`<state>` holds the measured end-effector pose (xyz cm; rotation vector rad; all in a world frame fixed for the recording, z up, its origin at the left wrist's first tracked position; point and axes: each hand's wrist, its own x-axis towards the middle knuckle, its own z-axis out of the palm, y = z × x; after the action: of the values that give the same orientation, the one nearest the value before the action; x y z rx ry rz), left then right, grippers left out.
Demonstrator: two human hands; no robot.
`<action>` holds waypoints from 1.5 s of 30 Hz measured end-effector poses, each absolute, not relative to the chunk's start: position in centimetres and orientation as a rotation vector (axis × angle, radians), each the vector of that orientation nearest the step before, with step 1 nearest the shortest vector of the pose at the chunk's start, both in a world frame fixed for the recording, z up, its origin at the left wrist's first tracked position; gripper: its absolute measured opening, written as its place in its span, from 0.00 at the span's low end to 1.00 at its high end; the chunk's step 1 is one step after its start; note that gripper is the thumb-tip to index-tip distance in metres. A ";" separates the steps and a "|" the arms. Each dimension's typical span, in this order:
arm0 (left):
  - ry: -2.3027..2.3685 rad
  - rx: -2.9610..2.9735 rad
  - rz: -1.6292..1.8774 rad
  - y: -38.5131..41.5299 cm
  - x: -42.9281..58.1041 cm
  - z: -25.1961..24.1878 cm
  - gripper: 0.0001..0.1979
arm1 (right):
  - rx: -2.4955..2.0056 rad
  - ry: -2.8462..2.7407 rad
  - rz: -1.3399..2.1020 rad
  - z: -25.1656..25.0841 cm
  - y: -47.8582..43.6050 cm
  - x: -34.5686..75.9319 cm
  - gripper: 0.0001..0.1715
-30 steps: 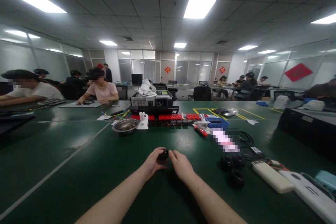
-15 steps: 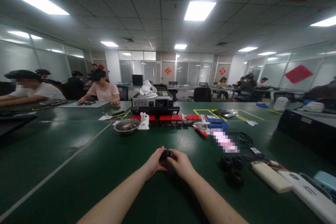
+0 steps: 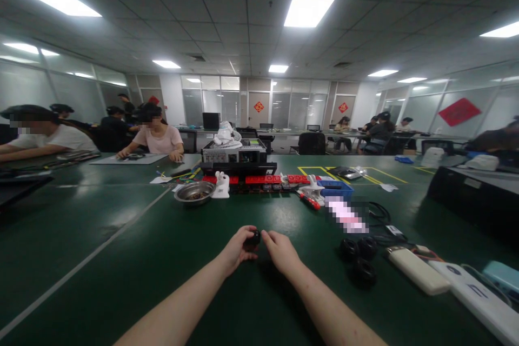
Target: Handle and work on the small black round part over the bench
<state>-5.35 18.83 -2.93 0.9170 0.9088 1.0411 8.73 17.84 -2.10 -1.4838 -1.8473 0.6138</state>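
My left hand (image 3: 236,249) is closed round a small black round part (image 3: 254,237), held just above the green table (image 3: 121,259). My right hand (image 3: 280,252) is right beside it, fingers curled, fingertips touching the part's right side. Three more black ring-shaped parts (image 3: 359,257) lie on the table to the right of my right hand.
A steel bowl (image 3: 194,192), a white clamp stand (image 3: 221,185), a row of red modules (image 3: 263,179), a blue tray (image 3: 336,189) and a red-handled tool (image 3: 308,201) lie ahead. White power banks (image 3: 417,270) and cables sit at right. Other people sit at the far left.
My hands pressed together on the black part half a second ago and have eased slightly apart again. The view has shifted a little.
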 end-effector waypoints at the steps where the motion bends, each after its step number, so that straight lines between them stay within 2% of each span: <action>1: 0.917 0.938 1.033 18.7 -5.3 -2.8 0.13 | -1.483 -1.858 0.627 -2.1 17.9 8.7 0.26; 7: 0.936 1.084 0.985 18.3 -5.3 -2.5 0.20 | -1.435 -1.916 0.621 -2.2 18.0 8.6 0.17; 10: 0.887 1.027 0.982 18.5 -5.3 -2.6 0.17 | -1.345 -1.918 0.632 -2.2 17.9 8.6 0.08; 12: 0.884 1.008 0.974 18.6 -5.3 -2.7 0.13 | -1.290 -1.912 0.653 -2.2 17.8 8.6 0.10; 15: 0.929 1.036 0.953 18.9 -5.3 -3.1 0.15 | -1.244 -1.906 0.681 -2.3 17.7 8.6 0.16; 19: 0.973 1.055 0.967 19.1 -5.1 -3.5 0.14 | -1.242 -1.925 0.708 -2.4 17.6 8.4 0.17; 23: 0.988 1.030 0.992 19.0 -5.0 -3.4 0.12 | -1.357 -1.896 0.698 -2.5 17.7 8.5 0.15; 28: 0.948 1.017 0.989 18.8 -5.4 -3.1 0.16 | -1.379 -1.935 0.643 -2.6 18.2 8.6 0.21; 35: 0.882 1.002 0.952 18.9 -5.5 -2.9 0.17 | -1.281 -1.920 0.667 -2.3 18.0 8.7 0.06; 39: 0.953 1.016 0.944 19.0 -5.2 -3.3 0.20 | -1.211 -1.948 0.647 -1.9 17.5 8.7 0.16; 43: 0.976 0.994 0.988 19.1 -5.1 -3.5 0.17 | -1.264 -1.985 0.579 -1.7 17.1 8.6 0.19; 45: 0.974 0.977 1.015 19.0 -5.2 -3.4 0.15 | -1.349 -1.968 0.588 -1.7 17.1 8.6 0.18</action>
<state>-5.16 19.05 -3.44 0.9770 0.9739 1.0145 8.60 17.13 -1.71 -1.3494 -1.9677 0.5883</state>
